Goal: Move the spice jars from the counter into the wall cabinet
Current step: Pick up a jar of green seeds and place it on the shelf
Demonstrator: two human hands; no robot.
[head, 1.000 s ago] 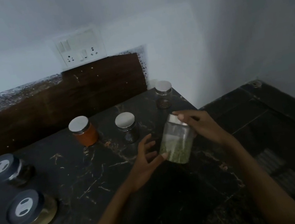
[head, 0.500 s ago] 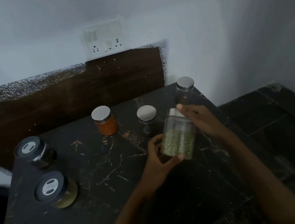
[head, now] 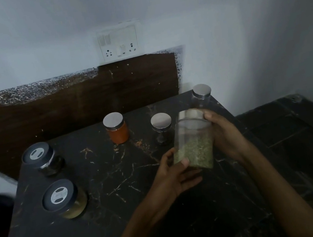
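Dial centred on the counter (head: 127, 217), 12 o'clock toward the wall.
- 12: powder jar (head: 116, 130), standing on the counter near the backsplash (head: 65, 107).
- 1: small jar (head: 162, 128), right of the powder jar.
- 2: corner jar (head: 201, 94), at the counter's rear right corner, behind the herb jar (head: 194, 143).
- 3: herb jar, upright, in front of the small jar; left hand (head: 174, 175) at its base, right hand (head: 224, 133) on its right side.
- 10: rear flip-lid jar (head: 42, 159).
- 9: front flip-lid jar (head: 63, 199), in front of the rear one.

Switchboard (head: 118, 41) on the wall above the backsplash. Floor (head: 300, 134) right of the counter.
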